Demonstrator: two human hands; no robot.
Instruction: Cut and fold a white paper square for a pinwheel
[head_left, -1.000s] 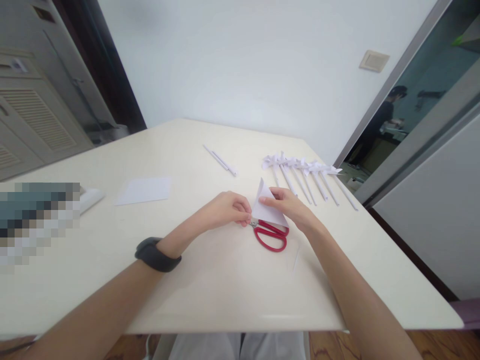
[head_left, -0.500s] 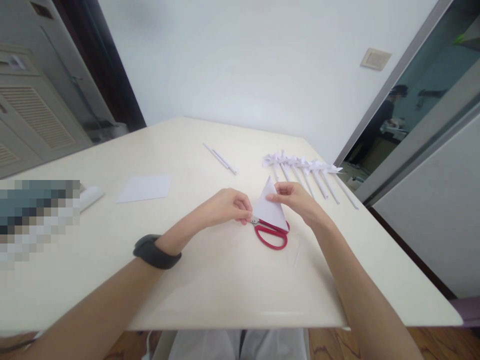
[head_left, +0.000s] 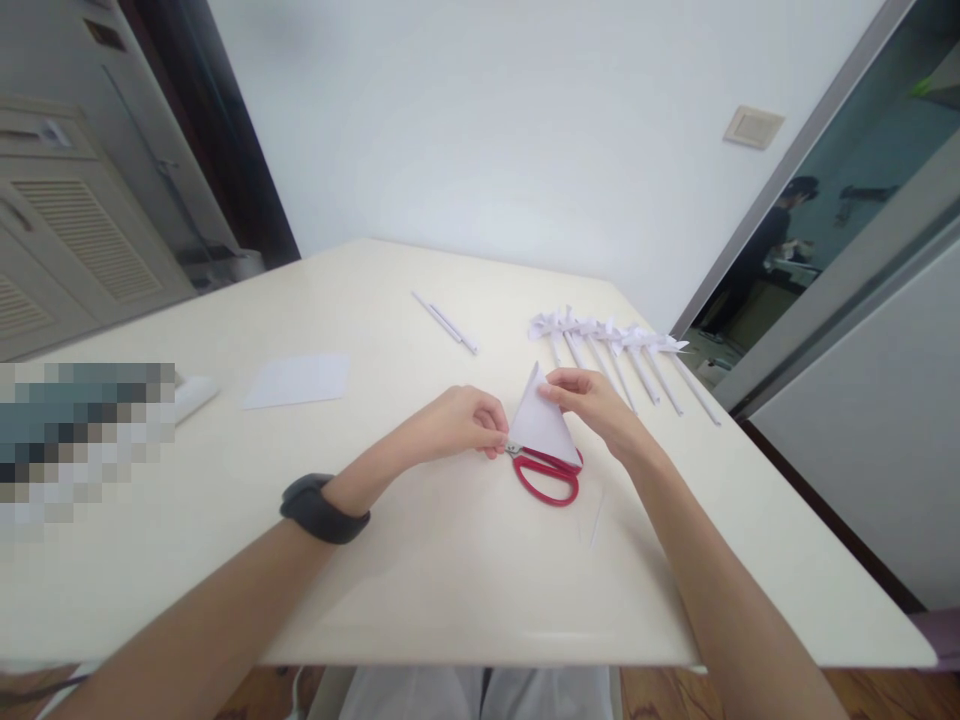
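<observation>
A white sheet of paper, folded to a triangle, stands tilted between my two hands. My right hand pinches its upper right edge between thumb and fingers. At the lower left corner, the fingertips of my left hand are pinched together on the paper. Directly below lie scissors with red handles; the paper covers part of the upper handle, and my left fingers hide the blades. Thin white paper strips lie on the table just right of the scissors.
Several white paper pinwheels on rolled paper sticks lie in a row at the right. Rolled paper sticks lie farther back, and a flat white sheet at the left. A blurred-out item sits at the far left. A person is beyond the doorway.
The view has shifted slightly, moving everything a little right and down. My right hand has slid a little along the paper's edge; both hands otherwise stay nearly in place.
</observation>
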